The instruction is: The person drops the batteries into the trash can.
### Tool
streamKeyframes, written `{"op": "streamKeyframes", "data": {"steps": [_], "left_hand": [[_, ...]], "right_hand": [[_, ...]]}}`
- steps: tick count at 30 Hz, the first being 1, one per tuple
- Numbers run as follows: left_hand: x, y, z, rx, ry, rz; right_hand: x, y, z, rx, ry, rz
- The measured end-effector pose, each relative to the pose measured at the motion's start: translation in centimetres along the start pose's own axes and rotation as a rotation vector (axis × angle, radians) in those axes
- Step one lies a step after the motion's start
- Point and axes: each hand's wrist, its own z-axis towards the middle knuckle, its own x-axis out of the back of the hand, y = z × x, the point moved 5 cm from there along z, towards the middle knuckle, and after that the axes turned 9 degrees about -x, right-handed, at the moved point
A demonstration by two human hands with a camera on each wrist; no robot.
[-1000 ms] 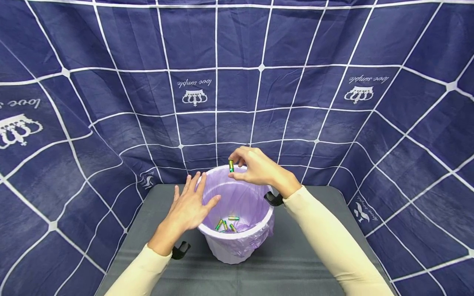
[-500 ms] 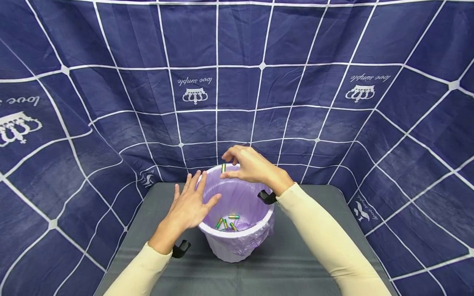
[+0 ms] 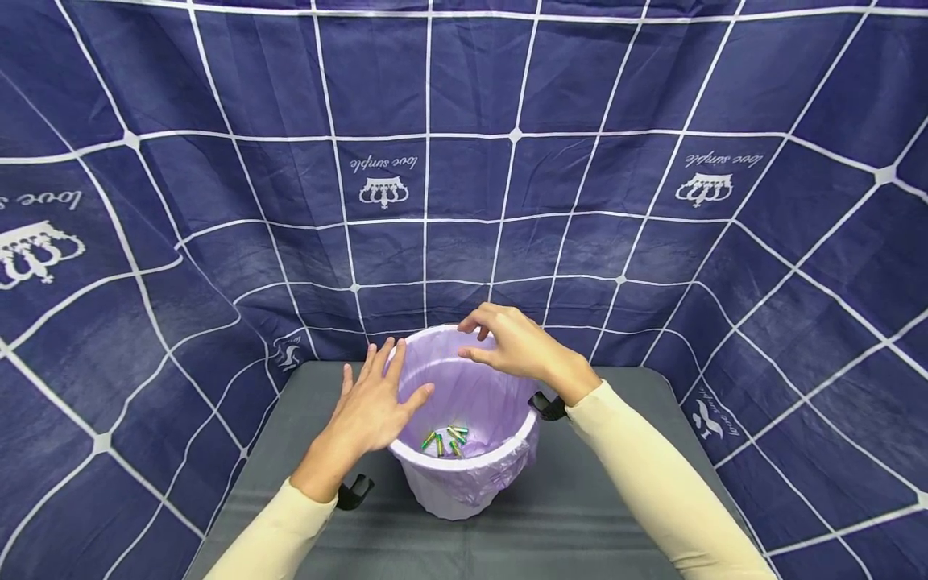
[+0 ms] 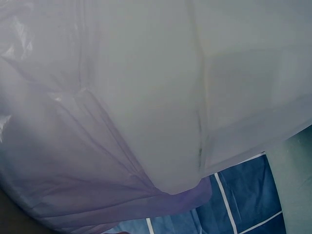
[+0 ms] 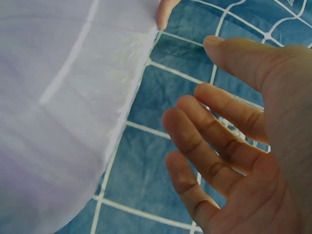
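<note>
A white trash bin [image 3: 438,491] with a thin purple liner [image 3: 482,387] folded over its rim stands upright in the head view. Several green-and-gold batteries [image 3: 439,444] lie together on its bottom. My left hand [image 3: 368,411] spreads its fingers at the bin's left rim and holds nothing. Above the far right rim is my right hand [image 3: 518,346], its fingers loosely bent and apart from the thumb, with nothing between them. The right wrist view also shows that bare right hand [image 5: 234,141] beside the lined bin wall [image 5: 63,126]. Bin and liner fill most of the left wrist view.
The bin stands on a dark grey surface [image 3: 594,515]. Navy cloth [image 3: 464,177] with white grid lines and crown prints hangs behind it and along both sides. A black wrist mount [image 3: 355,491] sits on the left wrist, another [image 3: 547,405] on the right.
The battery my right hand pinched has dropped into the bin, beside the others. After shifting left, that hand has moved back right, fingers parted. My left hand stays in place.
</note>
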Motion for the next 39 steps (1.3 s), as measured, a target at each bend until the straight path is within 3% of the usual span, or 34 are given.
{"op": "streamKeyframes", "data": {"steps": [17, 34, 39], "left_hand": [[-0.5, 0.1, -0.5, 0.002, 0.004, -0.005], [-0.2, 0.1, -0.3, 0.005, 0.009, -0.013], [-0.1, 0.1, -0.2, 0.005, 0.012, -0.008]], "right_hand": [[0.4, 4.4, -5.1, -0.011, 0.165, 0.099], [1.6, 10.1, -10.3, -0.049, 0.335, 0.077], [1.8, 11.9, -12.0, -0.101, 0.351, 0.074]]}}
